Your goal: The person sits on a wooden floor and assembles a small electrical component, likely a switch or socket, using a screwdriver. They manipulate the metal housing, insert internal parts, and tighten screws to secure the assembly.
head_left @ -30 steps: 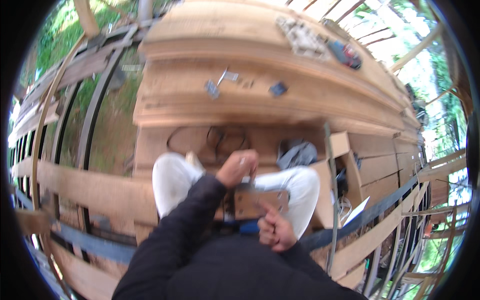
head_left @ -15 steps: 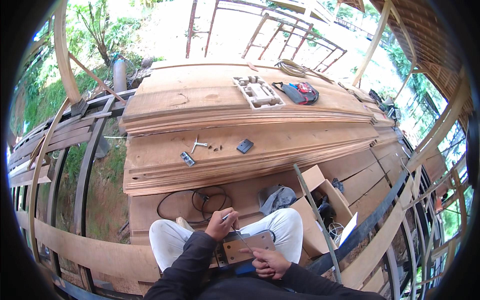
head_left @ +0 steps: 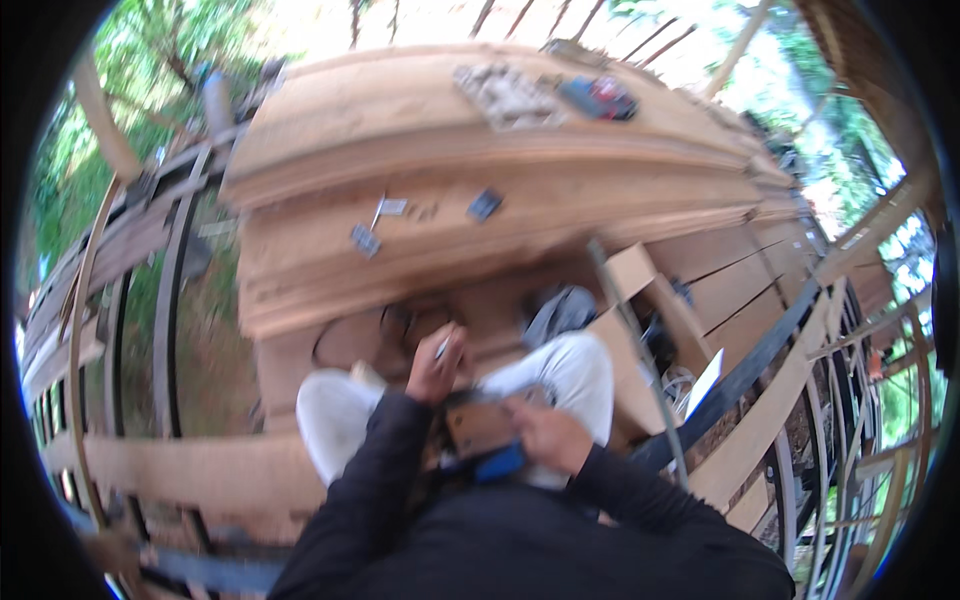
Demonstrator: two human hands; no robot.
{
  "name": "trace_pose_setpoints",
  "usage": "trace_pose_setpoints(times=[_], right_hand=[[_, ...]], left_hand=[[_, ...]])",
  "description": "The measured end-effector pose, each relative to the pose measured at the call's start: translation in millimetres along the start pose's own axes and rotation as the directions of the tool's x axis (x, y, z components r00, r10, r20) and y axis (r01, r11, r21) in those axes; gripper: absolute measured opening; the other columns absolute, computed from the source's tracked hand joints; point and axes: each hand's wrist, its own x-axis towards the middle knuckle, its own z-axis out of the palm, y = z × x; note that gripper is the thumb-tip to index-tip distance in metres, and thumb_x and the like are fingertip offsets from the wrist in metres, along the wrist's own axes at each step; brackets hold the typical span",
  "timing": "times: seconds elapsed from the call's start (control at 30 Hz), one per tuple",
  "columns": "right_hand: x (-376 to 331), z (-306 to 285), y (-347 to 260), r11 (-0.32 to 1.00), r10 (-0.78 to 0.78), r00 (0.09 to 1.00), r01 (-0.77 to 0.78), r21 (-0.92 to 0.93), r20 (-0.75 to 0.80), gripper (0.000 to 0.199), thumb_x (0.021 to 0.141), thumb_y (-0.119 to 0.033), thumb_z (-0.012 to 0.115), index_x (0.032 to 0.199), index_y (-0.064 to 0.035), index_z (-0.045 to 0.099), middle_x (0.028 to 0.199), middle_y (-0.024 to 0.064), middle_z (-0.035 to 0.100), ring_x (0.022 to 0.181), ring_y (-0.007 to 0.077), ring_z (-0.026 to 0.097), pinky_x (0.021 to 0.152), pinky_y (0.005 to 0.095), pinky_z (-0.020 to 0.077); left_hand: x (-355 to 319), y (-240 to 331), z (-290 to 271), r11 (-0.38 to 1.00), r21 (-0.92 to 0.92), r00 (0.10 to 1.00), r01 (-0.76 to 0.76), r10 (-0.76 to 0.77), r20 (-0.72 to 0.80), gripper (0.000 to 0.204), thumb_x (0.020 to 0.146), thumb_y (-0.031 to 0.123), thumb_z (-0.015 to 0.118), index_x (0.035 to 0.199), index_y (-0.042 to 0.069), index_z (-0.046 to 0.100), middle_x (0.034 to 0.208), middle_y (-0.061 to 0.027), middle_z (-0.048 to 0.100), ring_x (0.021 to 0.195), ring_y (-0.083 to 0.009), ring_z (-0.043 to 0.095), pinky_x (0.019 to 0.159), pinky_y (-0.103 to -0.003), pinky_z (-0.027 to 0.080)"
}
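My left hand [head_left: 438, 366] is closed around a small silver metal tool [head_left: 441, 348], whose end shows above the fist; its kind is too blurred to name. Across my lap lies a tan rectangular plate with dark holes [head_left: 482, 424], next to a blue piece [head_left: 500, 463]. My right hand [head_left: 553, 437] rests over the plate's right side, fingers curled and smeared by motion; what they hold, if anything, cannot be made out. Ahead on the stacked boards lie a dark block [head_left: 485, 205], a grey metal piece [head_left: 366, 241] and a silver three-armed tool [head_left: 388, 208].
Stacked wide boards [head_left: 330, 215] stretch in front of me. A moulded tray [head_left: 508, 96] and a dark bag with red [head_left: 600, 98] sit at the back. At right stands an open cardboard box [head_left: 680, 330], a metal bar [head_left: 640, 360] leaning before it. A grey cloth [head_left: 562, 318] lies near my knee.
The view has tipped downward and blurred, so the boards sit higher. My right hand has come up over the plate's right side. The thin rod between my hands no longer shows.
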Motion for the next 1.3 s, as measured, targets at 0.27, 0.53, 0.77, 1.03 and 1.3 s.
trace_pose_setpoints(times=[0.27,0.53,0.77,1.03,1.3], right_hand=[[10,-42,-27,0.999,-0.019,0.977,0.013,-0.029,-0.214,0.02,0.089,-0.019,0.059,0.1,-0.0064,0.07,0.073,0.0189,0.065,0.07,0.0352,0.067,0.062,0.0457,0.0504],[5,-53,-41,0.957,-0.194,0.93,0.109,-0.269,-0.313,0.022,0.085,-0.006,0.063,0.106,-0.0043,0.071,0.082,0.0152,0.06,0.075,0.0348,0.063,0.065,0.0439,0.0498],[-4,-46,-40,0.994,-0.066,0.953,0.09,0.069,-0.295,0.031,0.089,-0.004,0.058,0.119,-0.0041,0.067,0.084,0.018,0.062,0.075,0.0348,0.063,0.069,0.0406,0.0496],[-4,-28,-31,0.959,-0.032,0.962,0.105,0.261,-0.272,0.033,0.094,-0.003,0.054,0.125,-0.0003,0.063,0.089,0.0198,0.065,0.077,0.0331,0.064,0.073,0.0364,0.0501],[-6,-26,-29,0.943,0.035,0.976,0.039,0.33,-0.215,0.032,0.094,-0.003,0.054,0.124,0.0015,0.063,0.095,0.0221,0.067,0.084,0.0342,0.067,0.078,0.0351,0.051]], left_hand=[[4,2,-2,0.773,-0.616,0.972,0.152,-0.23,-0.048,0.066,0.1,0.066,0.029,0.088,0.005,0.052,0.075,-0.011,0.059,0.075,-0.0248,0.064,0.078,-0.039,0.054],[7,1,1,0.785,-0.59,0.963,0.191,-0.267,-0.044,0.073,0.098,0.071,0.023,0.087,0.005,0.051,0.074,-0.0089,0.058,0.074,-0.0238,0.067,0.075,-0.035,0.055],[8,6,0,0.765,-0.615,0.947,0.19,-0.308,-0.091,0.071,0.099,0.069,0.024,0.083,0.005,0.052,0.071,-0.0102,0.057,0.071,-0.0269,0.064,0.075,-0.041,0.055],[5,9,3,0.768,-0.601,0.95,0.223,-0.31,-0.044,0.071,0.1,0.067,0.025,0.082,0.004,0.054,0.07,-0.0114,0.059,0.069,-0.0283,0.067,0.072,-0.041,0.057],[5,5,1,0.794,-0.564,0.952,0.226,-0.302,-0.043,0.074,0.099,0.069,0.023,0.081,0.004,0.055,0.069,-0.0129,0.062,0.067,-0.0261,0.067,0.071,-0.038,0.057]])
